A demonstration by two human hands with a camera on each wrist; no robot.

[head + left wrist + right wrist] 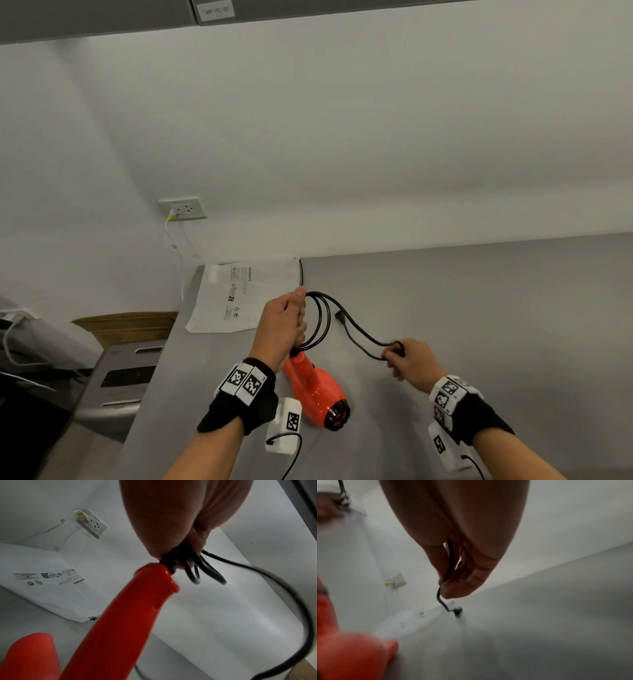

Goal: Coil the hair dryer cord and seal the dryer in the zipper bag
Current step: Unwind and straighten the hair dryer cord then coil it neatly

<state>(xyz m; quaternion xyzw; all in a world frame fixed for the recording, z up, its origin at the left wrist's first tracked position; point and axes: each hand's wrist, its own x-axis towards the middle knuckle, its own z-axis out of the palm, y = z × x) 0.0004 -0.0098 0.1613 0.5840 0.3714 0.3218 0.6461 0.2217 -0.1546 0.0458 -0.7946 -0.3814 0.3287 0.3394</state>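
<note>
An orange-red hair dryer (317, 394) hangs nozzle-down over the grey table, its handle (123, 615) rising toward my left hand (286, 320). That hand grips several loops of the black cord (320, 320) bunched above the handle's end; the loops (202, 570) show under the fingers. From there the cord runs right and sags to my right hand (406, 359), which pinches it (449, 563). The plug (339, 314) lies on the table; the plug (458, 611) shows past my right fingers. A white zipper bag (245, 294) lies flat at the table's back left, its slider (92, 618) at a corner.
The grey table (479, 308) stands against a white wall. A wall outlet (183, 208) holds a white cable with a yellow plug. Left of the table stand a cardboard box (130, 325) and a grey machine (123, 377).
</note>
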